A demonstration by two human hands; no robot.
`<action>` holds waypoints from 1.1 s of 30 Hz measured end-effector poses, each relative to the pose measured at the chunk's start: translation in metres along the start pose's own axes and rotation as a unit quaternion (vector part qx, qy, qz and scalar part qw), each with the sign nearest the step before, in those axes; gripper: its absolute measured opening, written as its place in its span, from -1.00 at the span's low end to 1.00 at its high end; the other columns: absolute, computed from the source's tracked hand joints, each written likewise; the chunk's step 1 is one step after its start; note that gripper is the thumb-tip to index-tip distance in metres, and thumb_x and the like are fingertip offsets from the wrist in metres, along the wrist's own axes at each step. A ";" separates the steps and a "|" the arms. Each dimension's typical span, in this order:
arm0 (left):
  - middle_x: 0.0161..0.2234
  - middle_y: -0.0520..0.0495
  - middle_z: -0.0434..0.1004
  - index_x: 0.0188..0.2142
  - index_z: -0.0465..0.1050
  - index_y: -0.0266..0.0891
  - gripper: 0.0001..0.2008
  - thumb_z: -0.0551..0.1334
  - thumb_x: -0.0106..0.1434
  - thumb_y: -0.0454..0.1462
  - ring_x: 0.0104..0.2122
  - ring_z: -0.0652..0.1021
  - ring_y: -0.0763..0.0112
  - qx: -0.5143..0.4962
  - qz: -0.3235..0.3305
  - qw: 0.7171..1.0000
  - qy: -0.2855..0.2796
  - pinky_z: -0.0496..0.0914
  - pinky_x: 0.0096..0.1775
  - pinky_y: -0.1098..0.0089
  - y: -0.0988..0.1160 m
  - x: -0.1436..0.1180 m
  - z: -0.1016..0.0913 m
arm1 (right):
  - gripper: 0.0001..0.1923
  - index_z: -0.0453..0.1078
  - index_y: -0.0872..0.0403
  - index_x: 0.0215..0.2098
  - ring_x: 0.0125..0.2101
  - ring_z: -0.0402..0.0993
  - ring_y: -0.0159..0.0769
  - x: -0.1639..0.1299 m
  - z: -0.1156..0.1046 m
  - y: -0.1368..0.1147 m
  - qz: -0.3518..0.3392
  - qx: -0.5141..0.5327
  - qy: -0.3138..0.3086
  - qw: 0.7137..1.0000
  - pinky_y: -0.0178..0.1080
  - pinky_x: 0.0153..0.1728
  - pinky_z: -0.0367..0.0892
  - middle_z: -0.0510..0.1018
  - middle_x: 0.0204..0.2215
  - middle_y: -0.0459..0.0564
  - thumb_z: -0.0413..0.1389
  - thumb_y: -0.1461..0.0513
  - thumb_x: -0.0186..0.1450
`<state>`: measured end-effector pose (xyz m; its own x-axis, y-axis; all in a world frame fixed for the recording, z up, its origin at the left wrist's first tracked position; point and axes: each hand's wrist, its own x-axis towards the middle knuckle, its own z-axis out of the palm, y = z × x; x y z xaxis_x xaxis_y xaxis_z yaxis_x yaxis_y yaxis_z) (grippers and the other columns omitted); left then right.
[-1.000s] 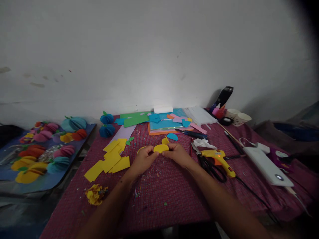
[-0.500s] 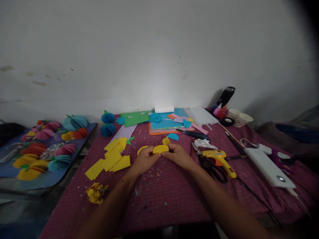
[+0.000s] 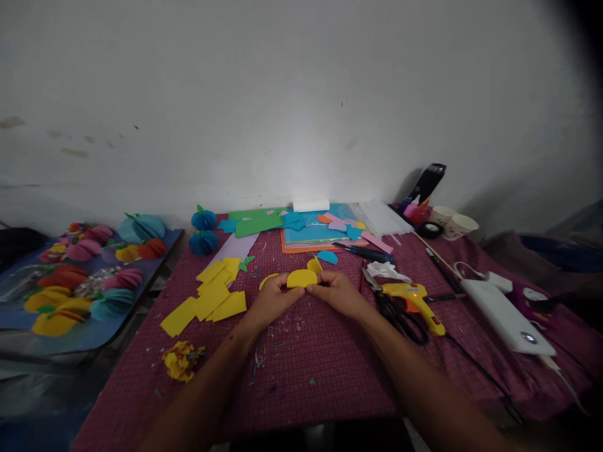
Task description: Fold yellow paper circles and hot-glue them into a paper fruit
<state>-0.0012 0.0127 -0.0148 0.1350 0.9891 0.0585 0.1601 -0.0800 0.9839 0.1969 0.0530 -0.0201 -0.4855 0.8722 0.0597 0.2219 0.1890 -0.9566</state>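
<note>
Both hands meet at frame centre: the left hand (image 3: 273,300) and right hand (image 3: 335,292) pinch opposite ends of a yellow half-disc (image 3: 302,278), apparently to keep its fold pressed. Yellow pieces (image 3: 210,299) lie left; glue gun (image 3: 413,300) and scissors (image 3: 394,312) sit right, within reach.

Plain white wall (image 3: 292,94) w/ faint marks at left. Tabletop (image 3: 301,370) in dark red checked cloth, pushed against wall. Lower blue board (image 3: 94,339) at left. Dim light, corners dark.
</note>
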 end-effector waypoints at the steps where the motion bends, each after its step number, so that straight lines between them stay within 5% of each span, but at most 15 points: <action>1: -0.20 -0.09 0.65 -0.14 0.59 -0.29 -0.68 0.34 0.14 -0.16 -0.21 0.59 0.25 0.004 -0.001 1.000 0.005 0.44 -0.11 0.31 0.000 0.000 0.000 | -0.74 0.45 0.11 -0.44 -0.49 0.18 -0.41 0.000 0.000 -0.001 -0.001 0.000 -0.003 1.000 -0.32 -0.43 0.13 0.35 -0.53 -0.17 0.20 0.06 0.20; 12: -0.27 -0.05 0.63 -0.18 0.61 -0.26 -0.75 0.30 0.18 -0.20 -0.27 0.56 0.31 0.050 0.016 0.998 0.038 0.42 -0.18 0.37 -0.004 -0.001 -0.001 | -0.66 0.26 0.07 -0.58 -0.55 0.08 -0.44 -0.003 -0.003 -0.010 -0.003 0.003 0.020 1.000 -0.34 -0.52 0.00 0.21 -0.61 -0.21 0.20 0.06 0.18; 21: -0.33 -0.04 0.59 -0.24 0.59 -0.28 -0.74 0.32 0.18 -0.14 -0.32 0.51 0.34 0.064 0.028 0.997 0.016 0.38 -0.24 0.39 -0.001 -0.001 0.003 | -0.68 0.52 0.10 -0.36 -0.36 0.38 -0.27 -0.003 -0.001 -0.008 -0.005 0.056 -0.001 0.998 -0.26 -0.32 0.30 0.51 -0.44 -0.09 0.29 0.01 0.14; 33: -0.52 0.09 0.34 -0.46 0.41 -0.23 -0.74 0.28 0.20 -0.10 -0.48 0.33 0.46 0.111 0.018 0.993 0.031 0.22 -0.42 0.46 0.000 0.000 -0.004 | -0.73 0.56 0.13 -0.29 -0.36 0.41 -0.28 -0.002 -0.004 -0.003 -0.012 0.052 0.011 0.999 -0.23 -0.26 0.32 0.57 -0.35 -0.06 0.25 0.08 0.18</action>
<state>-0.0053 0.0131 -0.0141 0.0847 0.9903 0.1102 0.3684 -0.1339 0.9200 0.2003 0.0529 -0.0162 -0.4706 0.8778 0.0891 0.1208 0.1641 -0.9790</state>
